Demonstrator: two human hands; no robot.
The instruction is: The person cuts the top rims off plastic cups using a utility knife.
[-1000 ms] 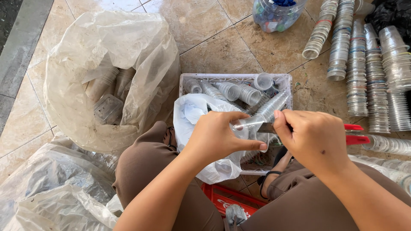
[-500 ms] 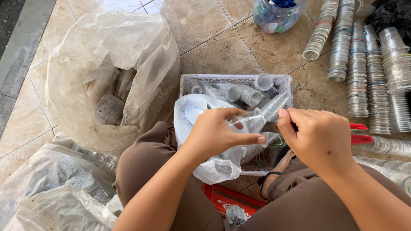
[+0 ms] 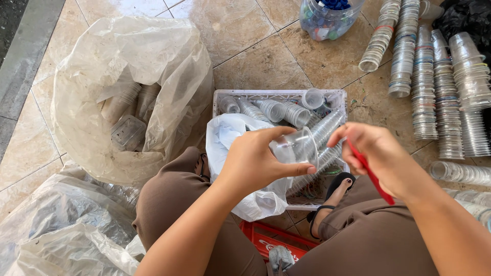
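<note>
Head view showed the left hand gripping a clear plastic cup, now tipped mouth toward the right hand (closed on a red tool), which had drawn slightly back from its rim over the white crate.

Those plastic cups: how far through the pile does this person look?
Partly through, it seems. Done: long stacks of clear cups lie in rows on the tiled floor. In hand: the left hand holds one clear cup while the right hand grips a red tool beside it. Left: the white crate below holds more cups, and the big plastic bag holds others.
</note>
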